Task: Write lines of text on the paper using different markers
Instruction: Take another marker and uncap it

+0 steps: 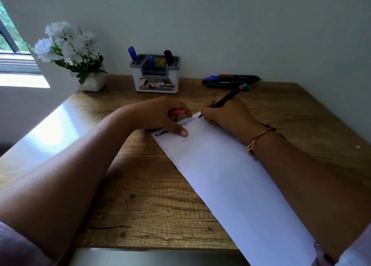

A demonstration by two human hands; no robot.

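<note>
Paper [230, 177], thin, light and apt to slide on the wooden desk [140, 195], lies slantwise under both hands. The right hand [226, 117] pinches a black marker [226, 99] near its tip, writing at the far edge. The left hand [160, 115] curls round an orange cap [177, 112], its thumb pressing the sheet's top corner; spare markers [230, 81] lie well beyond.

On the front label of the white-and-grey desk organizer [155, 79] at the back of the table, a red-framed "42" reads clearly, and bold white letters "OPE" run to the label's right edge, where the word is cut off. A yellow sticker [160, 62] inside the organizer carries dark print, too small to read. On the paper [230, 177], handwriting in black, then blue, then thinner ink crosses the top line, but no word is legible.
</note>
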